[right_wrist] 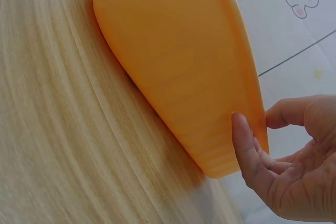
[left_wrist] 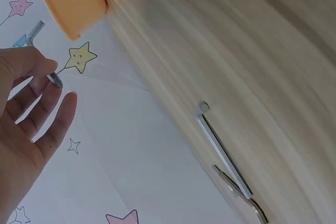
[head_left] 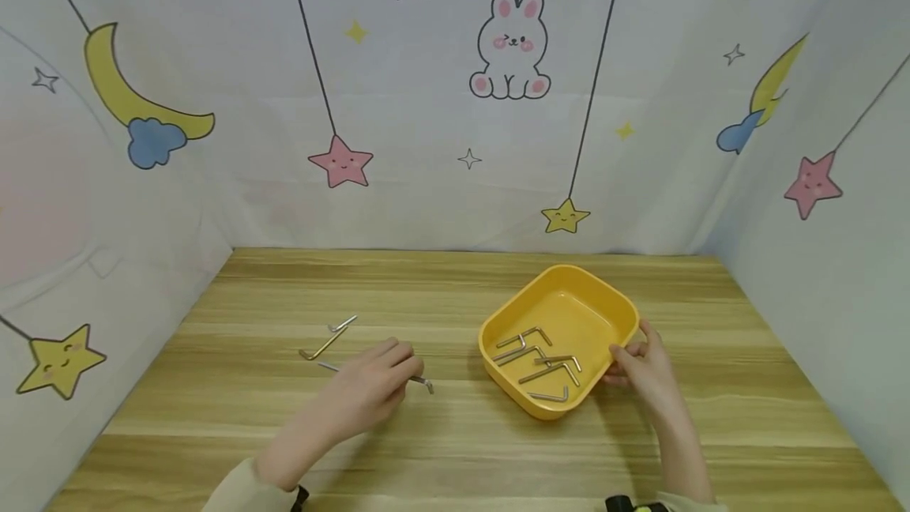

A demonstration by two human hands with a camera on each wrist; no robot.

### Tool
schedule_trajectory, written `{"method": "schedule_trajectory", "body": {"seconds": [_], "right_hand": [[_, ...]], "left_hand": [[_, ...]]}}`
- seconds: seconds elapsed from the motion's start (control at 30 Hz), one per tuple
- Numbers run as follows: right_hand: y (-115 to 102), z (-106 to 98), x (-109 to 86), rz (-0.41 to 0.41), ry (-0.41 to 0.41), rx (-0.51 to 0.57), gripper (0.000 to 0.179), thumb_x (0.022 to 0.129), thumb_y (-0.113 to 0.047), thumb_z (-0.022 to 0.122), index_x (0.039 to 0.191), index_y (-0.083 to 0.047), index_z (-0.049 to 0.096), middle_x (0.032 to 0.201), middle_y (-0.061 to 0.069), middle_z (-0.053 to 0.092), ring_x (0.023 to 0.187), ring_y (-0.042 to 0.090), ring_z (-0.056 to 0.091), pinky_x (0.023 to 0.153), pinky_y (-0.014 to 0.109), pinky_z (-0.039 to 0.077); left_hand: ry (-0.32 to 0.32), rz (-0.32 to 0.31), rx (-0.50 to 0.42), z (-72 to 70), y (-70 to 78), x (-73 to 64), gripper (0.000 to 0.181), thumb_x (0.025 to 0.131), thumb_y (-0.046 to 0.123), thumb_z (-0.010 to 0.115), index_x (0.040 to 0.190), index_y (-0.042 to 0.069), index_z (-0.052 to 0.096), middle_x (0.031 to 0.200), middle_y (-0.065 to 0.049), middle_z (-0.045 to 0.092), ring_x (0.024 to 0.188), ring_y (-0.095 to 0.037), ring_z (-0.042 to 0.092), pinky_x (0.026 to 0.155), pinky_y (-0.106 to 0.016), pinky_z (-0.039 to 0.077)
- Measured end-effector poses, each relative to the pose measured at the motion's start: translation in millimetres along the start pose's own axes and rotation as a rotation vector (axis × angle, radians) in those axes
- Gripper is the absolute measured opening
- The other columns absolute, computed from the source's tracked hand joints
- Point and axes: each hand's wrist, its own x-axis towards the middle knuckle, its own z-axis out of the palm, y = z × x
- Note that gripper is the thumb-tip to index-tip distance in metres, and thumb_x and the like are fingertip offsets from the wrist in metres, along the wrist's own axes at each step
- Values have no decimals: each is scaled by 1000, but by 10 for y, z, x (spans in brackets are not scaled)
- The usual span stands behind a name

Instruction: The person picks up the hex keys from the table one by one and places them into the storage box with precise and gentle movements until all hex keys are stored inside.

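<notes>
My left hand (head_left: 373, 385) is over the left-centre of the table, pinching a silver hex key (head_left: 423, 382). In the left wrist view the bent end of this hex key (left_wrist: 34, 34) sticks out past the thumb, and its other tip shows between the fingers. Behind and left of that hand lie a brass-coloured hex key (head_left: 325, 343) and a small silver one (head_left: 344, 323). Another silver hex key (head_left: 328, 367) is partly hidden by the hand. My right hand (head_left: 645, 366) grips the near right side of a yellow tray (head_left: 569, 314), thumb at its rim. Several hex keys (head_left: 547, 370) lie inside it.
The wood-grain table (head_left: 455, 457) ends at a white cloth backdrop (head_left: 441, 101) printed with stars, moons and a rabbit. Cloth also hangs along the left and right sides.
</notes>
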Motion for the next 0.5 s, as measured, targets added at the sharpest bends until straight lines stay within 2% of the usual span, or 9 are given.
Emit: {"method": "schedule_trajectory", "body": {"seconds": [0.27, 0.5], "right_hand": [[-9, -12, -3, -2, 1, 3, 81, 96, -3, 47, 152, -3, -12, 94, 7, 47, 65, 5, 61, 67, 26, 58], [-27, -10, -21, -10, 2, 17, 81, 96, -2, 47, 151, -2, -12, 94, 7, 46, 65, 5, 61, 69, 28, 59]], "left_hand": [[14, -35, -17, 52, 77, 197, 27, 75, 0, 66, 92, 19, 58, 87, 8, 53, 77, -8, 45, 62, -19, 43], [18, 2, -23, 83, 131, 464, 26, 78, -1, 65, 94, 18, 59, 88, 6, 57, 80, -11, 50, 69, -22, 46]]}}
